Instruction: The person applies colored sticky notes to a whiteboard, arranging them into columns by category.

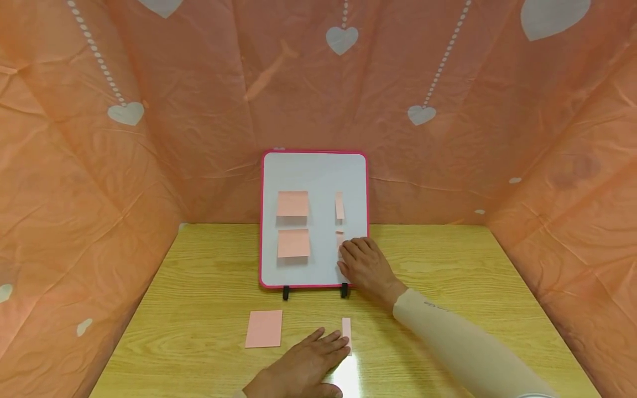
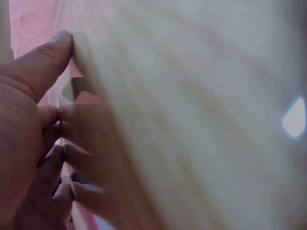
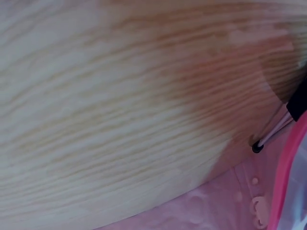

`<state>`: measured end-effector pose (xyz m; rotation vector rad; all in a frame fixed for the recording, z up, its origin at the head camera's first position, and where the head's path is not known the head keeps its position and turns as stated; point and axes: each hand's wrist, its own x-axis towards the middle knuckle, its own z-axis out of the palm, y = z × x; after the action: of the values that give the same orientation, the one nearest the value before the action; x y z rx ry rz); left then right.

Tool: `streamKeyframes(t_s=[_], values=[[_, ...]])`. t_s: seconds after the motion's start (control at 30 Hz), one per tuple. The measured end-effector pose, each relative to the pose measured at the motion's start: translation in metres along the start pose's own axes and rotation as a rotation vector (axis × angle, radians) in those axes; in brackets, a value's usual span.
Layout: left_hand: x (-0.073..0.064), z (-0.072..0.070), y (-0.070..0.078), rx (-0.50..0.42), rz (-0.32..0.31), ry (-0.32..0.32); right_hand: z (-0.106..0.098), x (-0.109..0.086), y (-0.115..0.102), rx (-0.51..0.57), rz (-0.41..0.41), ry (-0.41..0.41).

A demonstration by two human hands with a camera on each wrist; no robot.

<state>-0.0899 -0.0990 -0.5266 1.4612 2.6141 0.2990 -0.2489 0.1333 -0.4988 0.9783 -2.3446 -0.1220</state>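
Observation:
A white board [image 1: 318, 171] with a pink frame stands upright on black feet. Two square pink sticky notes [image 1: 292, 204] are stuck on its left half, one above the other. A narrow pink strip [image 1: 339, 205] hangs on the right half, with a lower strip [image 1: 340, 243] beneath it. My right hand [image 1: 369, 267] reaches to this lower strip, bent fingertips at its side and thumb lower, apart from the fingers. My left hand [image 1: 306, 362] lies low over the table, fingers extended, fingertips on a narrow strip pad [image 1: 346, 327]. Its thumb [image 2: 45, 62] shows in the left wrist view.
A square pink sticky-note pad [image 1: 264, 329] lies on the wood-grain table [image 1: 199, 287], left of my left hand. Behind and at both sides hangs pink-orange cloth [image 1: 308, 105] with pale hearts. The board's black foot [image 1: 286, 293] juts out toward me.

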Motion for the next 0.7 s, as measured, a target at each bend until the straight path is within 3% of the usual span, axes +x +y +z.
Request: streamKeyframes(t_s=[0.23, 0.4, 0.7], values=[[0.0005, -0.0027, -0.0001, 0.019, 0.02, 0.029, 0.0023, -0.0022, -0.0006, 0.003, 0.0, 0.004], [0.0004, -0.0046, 0.001, -0.001, 0.003, 0.034, 0.0029, -0.0043, -0.0009, -0.02, -0.004, -0.032], [0.0059, -0.0092, 0.0018, 0.02, -0.032, 0.033, 0.0042, -0.0059, -0.0019, -0.051, -0.032, -0.02]])
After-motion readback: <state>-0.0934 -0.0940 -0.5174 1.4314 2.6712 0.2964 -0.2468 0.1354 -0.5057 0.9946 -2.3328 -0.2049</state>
